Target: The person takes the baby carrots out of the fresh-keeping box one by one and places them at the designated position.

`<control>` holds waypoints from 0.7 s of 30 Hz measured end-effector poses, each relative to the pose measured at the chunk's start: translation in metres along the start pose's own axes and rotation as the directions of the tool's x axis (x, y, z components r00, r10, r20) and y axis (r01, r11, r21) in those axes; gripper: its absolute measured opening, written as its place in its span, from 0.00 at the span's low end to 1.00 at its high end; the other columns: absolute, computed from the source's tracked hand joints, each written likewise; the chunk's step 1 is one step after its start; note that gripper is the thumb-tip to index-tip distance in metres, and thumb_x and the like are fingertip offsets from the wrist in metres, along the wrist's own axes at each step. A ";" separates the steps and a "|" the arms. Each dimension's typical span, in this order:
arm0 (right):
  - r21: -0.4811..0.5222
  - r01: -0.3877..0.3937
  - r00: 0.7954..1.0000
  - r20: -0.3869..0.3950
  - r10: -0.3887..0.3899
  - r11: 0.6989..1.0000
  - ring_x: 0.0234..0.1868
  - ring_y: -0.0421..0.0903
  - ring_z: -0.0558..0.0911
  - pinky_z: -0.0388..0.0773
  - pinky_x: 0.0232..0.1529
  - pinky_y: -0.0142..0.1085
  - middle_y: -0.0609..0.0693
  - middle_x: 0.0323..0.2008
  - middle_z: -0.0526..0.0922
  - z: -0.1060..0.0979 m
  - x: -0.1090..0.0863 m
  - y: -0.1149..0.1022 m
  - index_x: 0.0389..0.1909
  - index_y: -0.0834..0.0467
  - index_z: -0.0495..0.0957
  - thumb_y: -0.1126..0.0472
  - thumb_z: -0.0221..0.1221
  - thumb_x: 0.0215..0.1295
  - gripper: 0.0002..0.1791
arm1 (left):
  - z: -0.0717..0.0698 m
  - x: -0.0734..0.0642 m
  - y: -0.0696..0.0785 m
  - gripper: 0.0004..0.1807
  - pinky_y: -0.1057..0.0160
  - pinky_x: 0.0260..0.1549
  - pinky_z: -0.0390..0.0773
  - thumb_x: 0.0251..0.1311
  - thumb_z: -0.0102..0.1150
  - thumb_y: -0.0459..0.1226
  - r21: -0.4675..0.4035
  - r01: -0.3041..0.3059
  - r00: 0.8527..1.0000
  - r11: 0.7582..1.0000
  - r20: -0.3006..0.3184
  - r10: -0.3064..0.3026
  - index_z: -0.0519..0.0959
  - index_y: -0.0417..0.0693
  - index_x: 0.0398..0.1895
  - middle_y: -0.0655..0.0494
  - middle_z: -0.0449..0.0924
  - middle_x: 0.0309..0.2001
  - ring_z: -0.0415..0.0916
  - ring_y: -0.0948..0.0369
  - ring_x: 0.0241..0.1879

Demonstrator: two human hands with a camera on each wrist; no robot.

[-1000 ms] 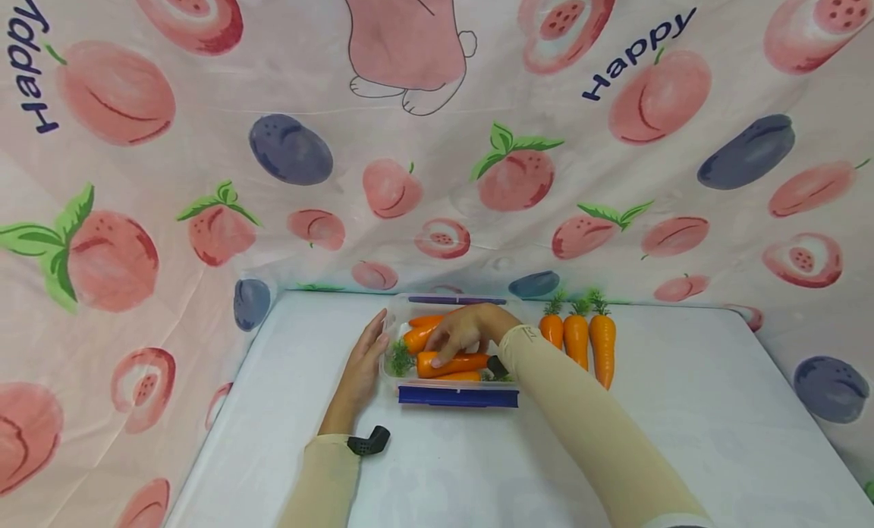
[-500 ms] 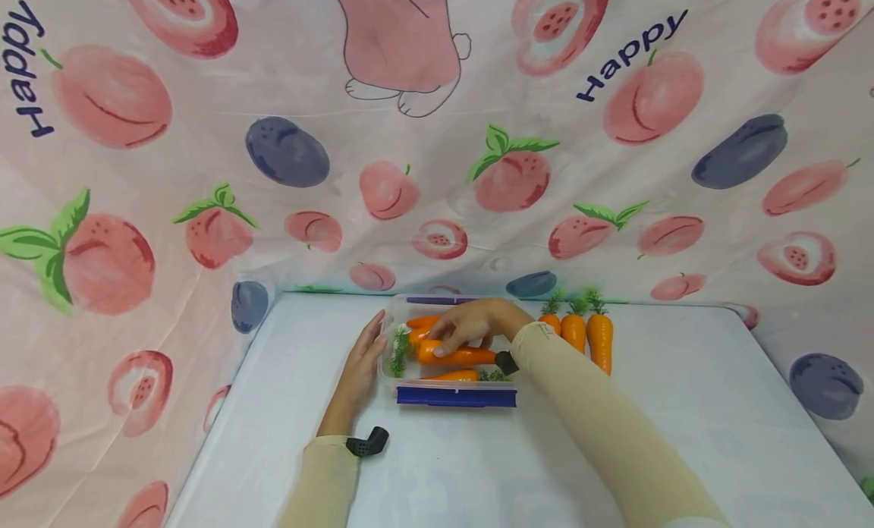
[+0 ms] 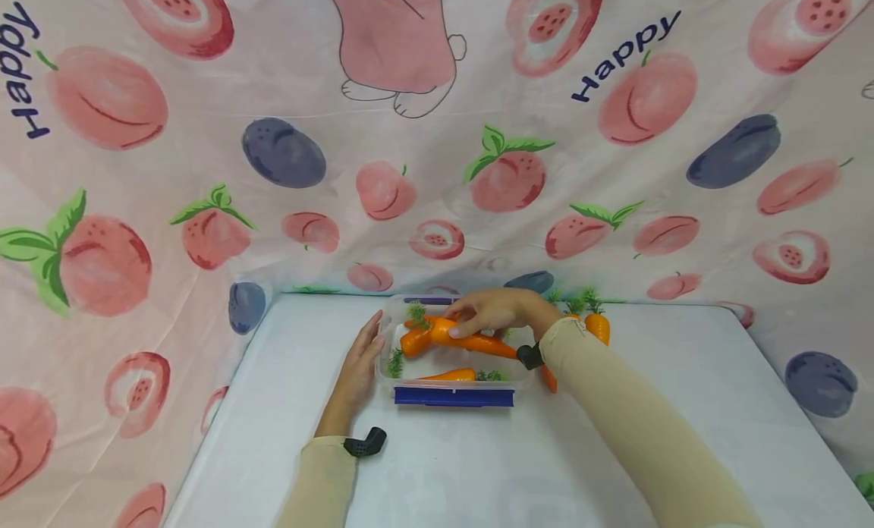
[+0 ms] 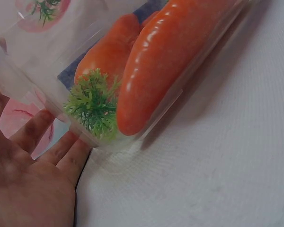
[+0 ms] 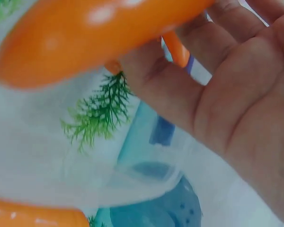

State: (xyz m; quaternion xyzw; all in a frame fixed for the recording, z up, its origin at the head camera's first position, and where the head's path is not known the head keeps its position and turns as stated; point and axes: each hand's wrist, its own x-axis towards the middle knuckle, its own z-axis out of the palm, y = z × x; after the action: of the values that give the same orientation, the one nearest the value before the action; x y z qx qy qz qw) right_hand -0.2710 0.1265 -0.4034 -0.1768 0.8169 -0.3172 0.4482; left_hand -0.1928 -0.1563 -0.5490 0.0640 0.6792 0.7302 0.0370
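Observation:
A clear plastic box [image 3: 385, 361] with blue latch flaps stands on the white table, and several glossy orange carrots with feathery green tops lie in it. My right hand [image 3: 504, 309] pinches one carrot [image 3: 488, 344] by its thick end, raised over the box with its tip pointing right. In the right wrist view the thumb presses against this carrot [image 5: 90, 40]. My left hand [image 3: 358, 361] rests against the box's left wall; the left wrist view shows its fingers [image 4: 61, 146] fairly straight. Inside lie a carrot [image 3: 454, 375] along the front and another [image 3: 413, 343] at the left.
More carrots [image 3: 597, 328] lie on the table to the right of the box, partly hidden behind my right forearm. The blue front flap [image 3: 454, 397] hangs outward. A fruit-printed cloth [image 3: 437, 171] hangs behind the white table [image 3: 437, 467].
My right hand has lifted the carrot from the box's front part and moved it up and to the right. The left hand stays at the box's left side.

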 end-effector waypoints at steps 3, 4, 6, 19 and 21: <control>0.017 0.020 0.999 -0.026 -0.019 1.000 0.52 0.50 0.80 0.86 0.47 0.46 0.49 0.62 0.77 -0.002 -0.008 0.002 0.69 0.43 0.72 0.38 0.66 0.64 0.34 | 0.000 0.000 0.001 0.30 0.43 0.80 0.45 0.80 0.43 0.46 0.027 0.010 1.000 1.000 -0.007 -0.010 0.56 0.59 0.81 0.49 0.52 0.82 0.47 0.50 0.82; 0.018 0.022 0.999 -0.039 -0.022 1.000 0.53 0.50 0.80 0.86 0.48 0.47 0.48 0.63 0.77 -0.003 -0.010 0.003 0.69 0.43 0.72 0.38 0.66 0.64 0.34 | 0.000 0.000 0.001 0.29 0.44 0.80 0.45 0.80 0.44 0.46 0.035 0.016 1.000 0.999 -0.011 -0.015 0.57 0.60 0.81 0.50 0.52 0.82 0.47 0.50 0.82; 0.022 0.022 0.998 -0.062 -0.021 1.000 0.56 0.50 0.79 0.85 0.50 0.47 0.48 0.64 0.76 -0.005 -0.016 0.004 0.70 0.43 0.71 0.37 0.66 0.64 0.35 | 0.000 0.000 0.001 0.29 0.44 0.80 0.45 0.80 0.43 0.46 0.040 0.019 1.000 0.999 -0.011 -0.019 0.57 0.61 0.81 0.51 0.52 0.82 0.47 0.51 0.82; 0.046 0.048 0.989 -0.143 -0.041 0.998 0.63 0.54 0.75 0.83 0.52 0.48 0.53 0.73 0.68 -0.012 -0.046 0.014 0.69 0.42 0.70 0.36 0.63 0.65 0.34 | 0.000 -0.002 0.003 0.28 0.45 0.80 0.45 0.79 0.44 0.48 0.071 0.026 1.000 0.997 -0.019 -0.024 0.59 0.67 0.80 0.54 0.53 0.82 0.47 0.53 0.82; 0.050 0.048 0.987 -0.153 -0.039 0.998 0.61 0.53 0.76 0.84 0.50 0.46 0.52 0.72 0.69 -0.013 -0.052 0.016 0.69 0.41 0.70 0.36 0.63 0.65 0.34 | 0.001 -0.002 0.004 0.28 0.45 0.80 0.45 0.79 0.43 0.48 0.071 0.029 0.999 0.997 -0.020 -0.027 0.59 0.67 0.80 0.54 0.53 0.82 0.47 0.53 0.82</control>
State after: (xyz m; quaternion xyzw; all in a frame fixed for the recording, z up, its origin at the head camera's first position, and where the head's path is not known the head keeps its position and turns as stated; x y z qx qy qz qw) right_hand -0.2542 0.1723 -0.3769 -0.1580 0.8359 -0.3610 0.3820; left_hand -0.1904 -0.1561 -0.5455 0.0487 0.7061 0.7054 0.0384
